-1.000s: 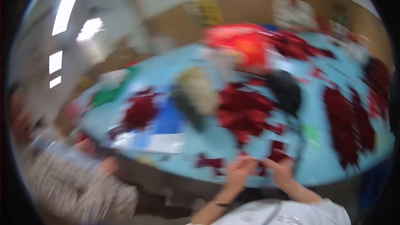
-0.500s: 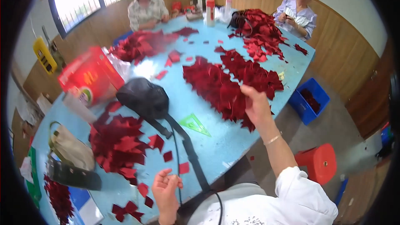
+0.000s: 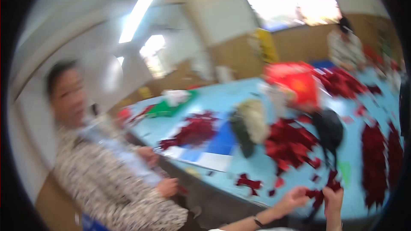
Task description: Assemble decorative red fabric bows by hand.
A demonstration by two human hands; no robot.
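Dark red fabric pieces [image 3: 332,181] are gathered between my two hands at the near table edge. My right hand [image 3: 333,200] is closed on them, its thumb on top. Just to the left, my left hand [image 3: 294,199] pinches a dark red end of the same cloth; a dark band circles that wrist. Blur hides how many pieces I hold. Beyond my hands lies a loose heap of dark red fabric pieces [image 3: 287,143], and a bow-shaped bunch [image 3: 248,183] lies to the left. Long overlapping rows of red pieces [image 3: 373,162] spread to the right.
A black bag [image 3: 327,128] with straps, a red packet [image 3: 295,83], a pale pouch [image 3: 252,119] and a green set square [image 3: 343,173] are on the blue table [image 3: 244,89]. A co-worker in a patterned top [image 3: 115,184] is close at left; another person [image 3: 344,47] sits far right.
My view has swung left, bringing a nearby co-worker into sight. My hands, apart before, are now together with red fabric between them. My right hand has left the long rows.
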